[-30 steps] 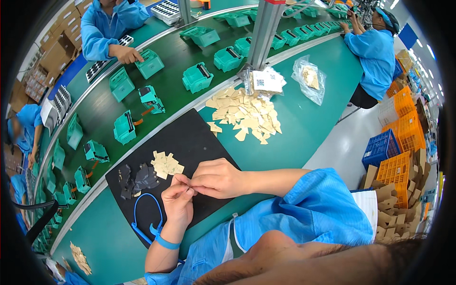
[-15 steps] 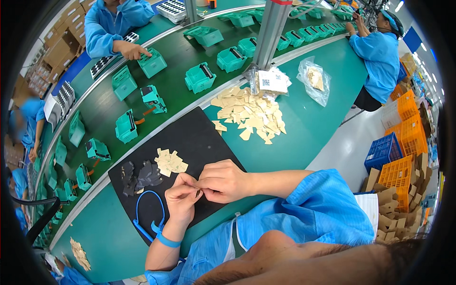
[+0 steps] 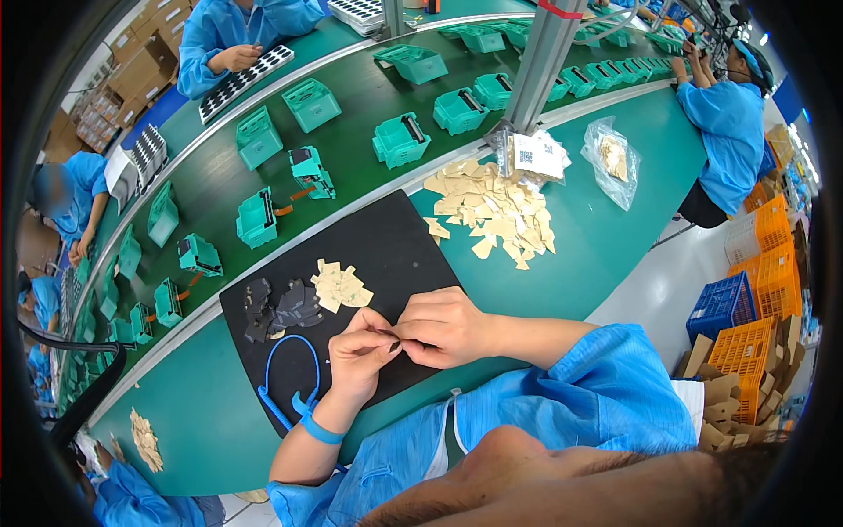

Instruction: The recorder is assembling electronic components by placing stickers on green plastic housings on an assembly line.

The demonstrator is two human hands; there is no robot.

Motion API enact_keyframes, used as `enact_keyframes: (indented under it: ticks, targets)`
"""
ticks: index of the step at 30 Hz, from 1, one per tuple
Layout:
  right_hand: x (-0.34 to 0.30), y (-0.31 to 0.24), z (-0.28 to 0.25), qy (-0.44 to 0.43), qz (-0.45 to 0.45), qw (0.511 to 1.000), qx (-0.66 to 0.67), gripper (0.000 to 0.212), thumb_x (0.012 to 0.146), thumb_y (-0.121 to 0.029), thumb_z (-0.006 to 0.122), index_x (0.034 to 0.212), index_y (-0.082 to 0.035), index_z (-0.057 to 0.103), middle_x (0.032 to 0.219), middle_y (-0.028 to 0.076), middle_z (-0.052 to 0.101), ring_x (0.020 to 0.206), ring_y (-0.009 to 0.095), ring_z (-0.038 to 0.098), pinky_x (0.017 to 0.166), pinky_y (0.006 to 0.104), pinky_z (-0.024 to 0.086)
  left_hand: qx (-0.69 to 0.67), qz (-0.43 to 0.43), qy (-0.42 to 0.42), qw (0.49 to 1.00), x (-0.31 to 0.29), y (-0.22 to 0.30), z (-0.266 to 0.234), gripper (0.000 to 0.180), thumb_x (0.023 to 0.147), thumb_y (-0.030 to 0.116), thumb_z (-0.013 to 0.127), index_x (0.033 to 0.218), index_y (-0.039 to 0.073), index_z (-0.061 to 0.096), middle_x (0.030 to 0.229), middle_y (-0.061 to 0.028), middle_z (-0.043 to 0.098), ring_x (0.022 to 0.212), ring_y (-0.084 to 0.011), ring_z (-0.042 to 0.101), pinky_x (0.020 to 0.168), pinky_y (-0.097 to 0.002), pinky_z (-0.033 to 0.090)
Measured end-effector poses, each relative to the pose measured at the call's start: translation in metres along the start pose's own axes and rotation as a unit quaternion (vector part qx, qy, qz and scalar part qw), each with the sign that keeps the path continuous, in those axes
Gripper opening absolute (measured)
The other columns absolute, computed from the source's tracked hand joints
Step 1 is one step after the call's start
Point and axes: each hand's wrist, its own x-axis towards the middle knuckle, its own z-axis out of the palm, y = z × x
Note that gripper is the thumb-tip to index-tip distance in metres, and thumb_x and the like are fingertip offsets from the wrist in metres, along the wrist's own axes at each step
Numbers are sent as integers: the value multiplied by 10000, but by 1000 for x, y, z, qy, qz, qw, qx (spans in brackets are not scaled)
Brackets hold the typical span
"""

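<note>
Over the black mat [image 3: 386, 237], my left hand [image 3: 358, 351] and my right hand [image 3: 446, 327] meet fingertip to fingertip. Both are closed in a pinch around a small dark piece [image 3: 391, 341], mostly hidden by the fingers. Beyond my left hand lie a pile of cream paper pieces [image 3: 341, 285] and a heap of flat black pieces [image 3: 297, 305], both on the mat. A blue wrist strap [image 3: 321, 429] circles my left wrist, its coiled blue cord [image 3: 276, 408] looping over the mat's left part.
A conveyor [image 3: 351, 167] carrying green plastic housings [image 3: 399, 140] runs past the bench's far side. A larger cream paper pile [image 3: 492, 211], plastic bags [image 3: 612, 162] and a metal post [image 3: 543, 66] stand to the right. Co-workers in blue sit across and at far right; crates [image 3: 722, 306] are stacked rightward.
The whole view has shifted, so the scene sits further right and lower. My hands stay pinched together, with the dark piece showing more. The co-worker across has drawn a hand back from a green housing.
</note>
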Motion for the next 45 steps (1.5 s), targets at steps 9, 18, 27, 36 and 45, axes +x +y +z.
enact_keyframes:
  ticks: [9, 18, 27, 36, 45]
  targets:
    - [0, 0, 1, 8, -14, 999, -42, 159, 599, -16, 669, 746, -26, 609, 688, 47, 560, 576, 189, 553, 450, 286, 457, -2, 5, 8, 1000, 2, -2, 0, 129, 718, -62, 698, 821, 14, 689, 879, -73, 541, 792, -143, 529, 702, -240, 456]
    - [-7, 60, -57, -53, 319, 938, -124, 88, 703, -57, 489, 658, -43, 563, 587, 118, 535, 553, 284, 543, 530, 403, 439, 9, 42, 48, 998, 1, 3, -1, 141, 698, -73, 708, 802, 17, 675, 857, -49, 527, 765, -126, 517, 686, -239, 443]
    - [14, 53, -71, -127, 231, 838, -477, 120, 718, -137, 612, 792, -42, 606, 902, 117, 595, 871, 299, 581, 662, 424, 481, 687, 358, 6, 632, 20, 35, -16, 698, 577, 433, 804, 1126, 87, 548, 1204, -174, 436, 1069, -375, 451, 892, -489, 389]
    - [46, 18, -36, -347, 148, 926, 27, 90, 693, -127, 661, 742, -50, 656, 966, 87, 571, 960, 271, 504, 826, 351, 432, 689, 391, 23, 610, 21, 27, -18, 508, 606, 414, 769, 1048, 209, 626, 1204, -107, 453, 1113, -309, 424, 926, -478, 368]
    - [71, 171, -85, 12, 122, 867, -483, 652, 630, -15, 717, 1229, -96, 473, 980, 140, 581, 1004, 336, 521, 801, 415, 441, 684, 355, 33, 636, 21, 25, -18, 498, 557, 113, 786, 1026, 78, 622, 1173, -149, 467, 1060, -361, 464, 868, -460, 415]
